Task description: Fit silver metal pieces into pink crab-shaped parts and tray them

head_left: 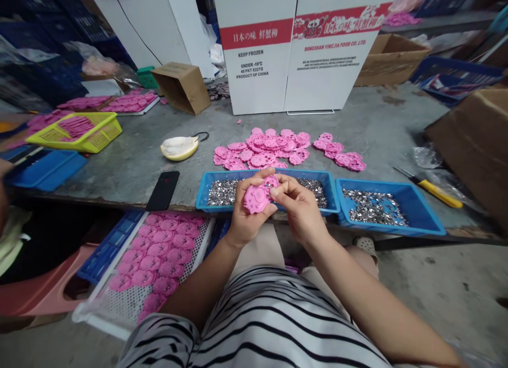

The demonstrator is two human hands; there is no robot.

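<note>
My left hand (248, 214) is wrapped round a pink plastic piece (257, 197), held above the near edge of the table. My right hand (296, 201) pinches the right side of that same piece, where small metal bits show. Beneath both hands sits a blue tray (333, 190) of small shiny metal parts (222, 193). A pile of pink pieces (270, 145) lies just behind this tray. To its right is a second blue tray (428, 214), with more metal parts (375, 206) spread mostly over its left side.
A black phone (163, 191) and a yellow-rimmed peel (179, 147) lie left. A yellow-handled tool (440, 193) rests right. White cartons (257, 92) stand behind. Below left, a white crate (129, 304) holds pink pieces. Another person's arm (3, 188) shows at far left.
</note>
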